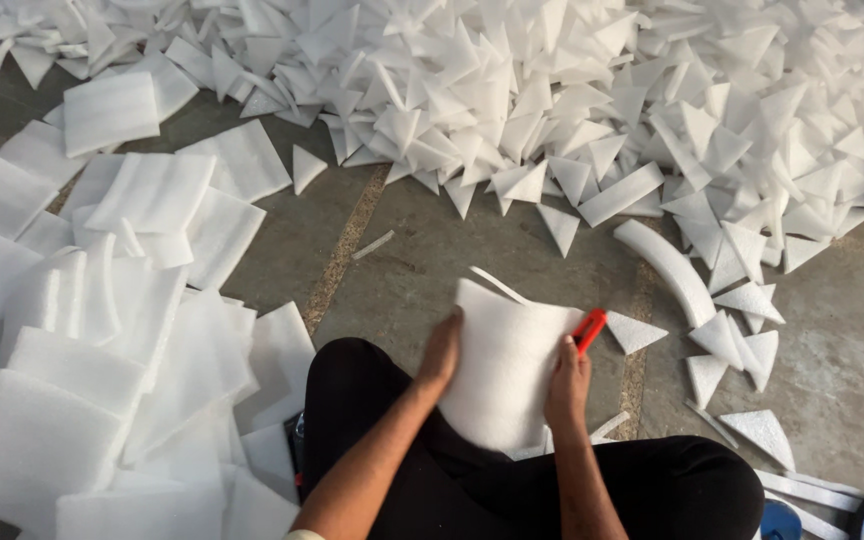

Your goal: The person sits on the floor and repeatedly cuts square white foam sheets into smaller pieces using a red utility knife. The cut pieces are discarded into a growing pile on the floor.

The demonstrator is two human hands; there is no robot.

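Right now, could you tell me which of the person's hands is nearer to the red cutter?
The right hand. It holds the red cutter at the right edge of the white foam sheet, while the left hand rests on the sheet's left edge, across from the cutter.

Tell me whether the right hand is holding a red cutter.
Yes: the right hand grips a red cutter at the edge of the white foam sheet, which the left hand steadies.
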